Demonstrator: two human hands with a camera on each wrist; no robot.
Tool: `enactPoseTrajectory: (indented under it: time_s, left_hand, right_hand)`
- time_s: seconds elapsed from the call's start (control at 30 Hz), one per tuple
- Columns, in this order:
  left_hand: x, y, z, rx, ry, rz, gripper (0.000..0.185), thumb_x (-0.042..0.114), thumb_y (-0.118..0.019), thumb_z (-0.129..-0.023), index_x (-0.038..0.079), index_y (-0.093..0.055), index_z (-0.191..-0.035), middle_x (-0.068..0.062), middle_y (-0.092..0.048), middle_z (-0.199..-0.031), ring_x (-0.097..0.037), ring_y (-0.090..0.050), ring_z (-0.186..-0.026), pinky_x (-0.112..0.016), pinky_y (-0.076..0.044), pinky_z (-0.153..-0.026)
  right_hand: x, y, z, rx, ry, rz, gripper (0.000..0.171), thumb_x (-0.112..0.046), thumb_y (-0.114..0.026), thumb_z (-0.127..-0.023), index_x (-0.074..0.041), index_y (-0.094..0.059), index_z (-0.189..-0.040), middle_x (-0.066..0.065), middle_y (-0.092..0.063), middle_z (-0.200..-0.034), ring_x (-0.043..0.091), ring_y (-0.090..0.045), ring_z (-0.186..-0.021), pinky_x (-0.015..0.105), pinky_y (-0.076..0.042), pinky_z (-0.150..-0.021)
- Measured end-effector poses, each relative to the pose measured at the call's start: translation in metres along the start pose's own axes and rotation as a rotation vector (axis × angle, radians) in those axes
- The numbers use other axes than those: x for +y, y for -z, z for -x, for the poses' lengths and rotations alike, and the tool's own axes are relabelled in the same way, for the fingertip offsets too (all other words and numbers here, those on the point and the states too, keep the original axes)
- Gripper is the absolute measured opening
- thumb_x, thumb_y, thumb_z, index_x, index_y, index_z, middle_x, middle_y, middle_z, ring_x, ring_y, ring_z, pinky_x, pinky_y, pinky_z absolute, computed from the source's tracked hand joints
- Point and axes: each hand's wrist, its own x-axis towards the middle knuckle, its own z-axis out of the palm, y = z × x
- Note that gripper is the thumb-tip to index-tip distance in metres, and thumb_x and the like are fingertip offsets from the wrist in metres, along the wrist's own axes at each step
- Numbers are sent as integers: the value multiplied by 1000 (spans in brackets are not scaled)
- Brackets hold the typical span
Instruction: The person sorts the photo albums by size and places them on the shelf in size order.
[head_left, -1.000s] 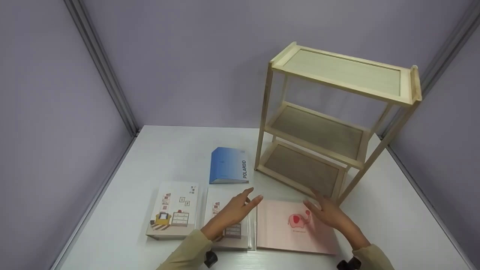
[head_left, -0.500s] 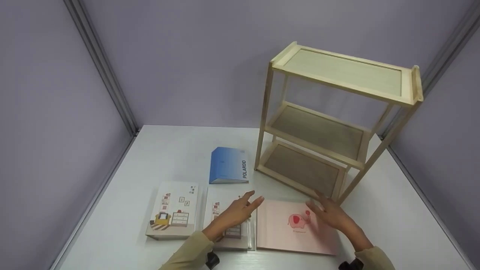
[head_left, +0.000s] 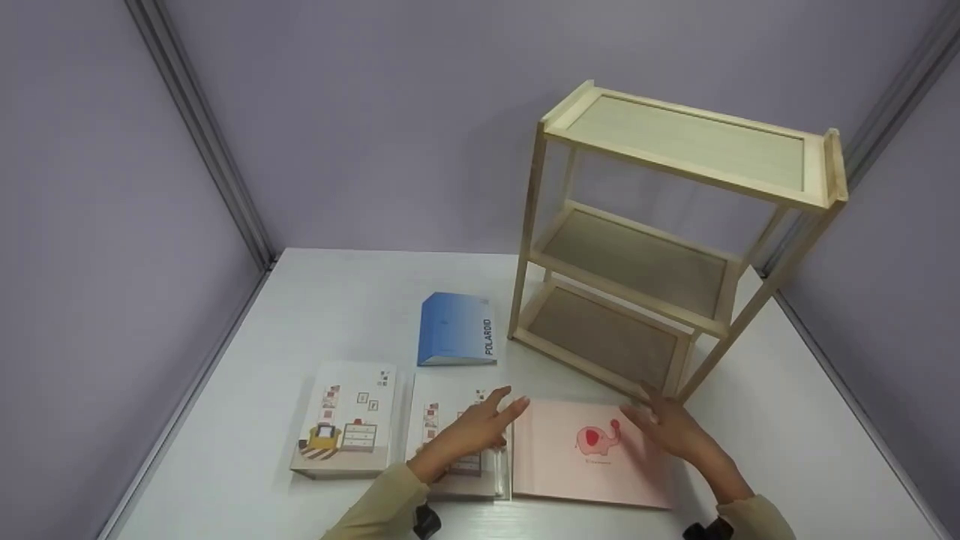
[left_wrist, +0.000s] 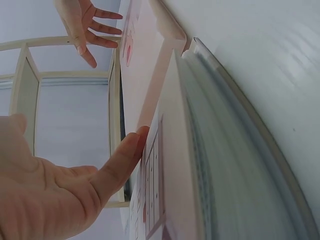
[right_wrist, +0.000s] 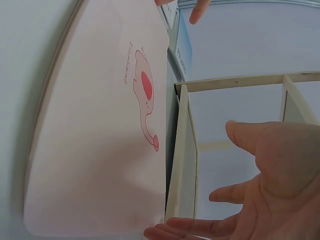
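1. The wooden shelf unit (head_left: 660, 247) is the biggest thing here: three tiers of pale wood at the back right of the white table (head_left: 787, 442), its front lower corner just beside the pink album.
2. The pink album (head_left: 585, 454) with a red elephant on its cover lies flat near the front edge, between the two hands. The right wrist view shows the cover filling its left side, with a shelf post rising right at the album's far edge.
3. A clear-sleeved album (head_left: 457, 442) with a furniture drawing lies just left of the pink one, their edges nearly meeting. The left wrist view shows its thick stack of pages edge-on, which the head view does not.
4. Another illustrated album (head_left: 346, 420), with a yellow chair and a dresser on it, lies further left, a narrow gap apart.
5. The blue Polaroid album (head_left: 457, 328) sits behind these, near the shelf's left foot.
6. The left hand (head_left: 476, 429) hovers over the clear-sleeved album, fingers straight and spread, tips reaching the pink album's left edge. In the left wrist view a fingertip looks to be at that edge; I cannot tell if it touches.
7. The right hand (head_left: 671, 427) is wide open too, palm facing in, at the pink album's far right corner beside the shelf's post. It holds nothing.
8. Plain lilac-grey walls with metal corner strips close the table in on three sides.
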Motion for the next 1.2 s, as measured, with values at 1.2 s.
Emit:
enactPoseTrajectory:
  time_s: [1.2]
  left_hand:
    - [3, -5, 1, -92, 79, 41, 89, 67, -41, -86, 6, -20, -147, -28, -50, -129, -28, -69, -75, -46, -42, -98]
  right_hand:
    - [27, 6, 14, -191, -242, -253, 81, -40, -52, -93, 5, -9, -145, 35, -52, -113, 27, -64, -82, 41, -56, -65]
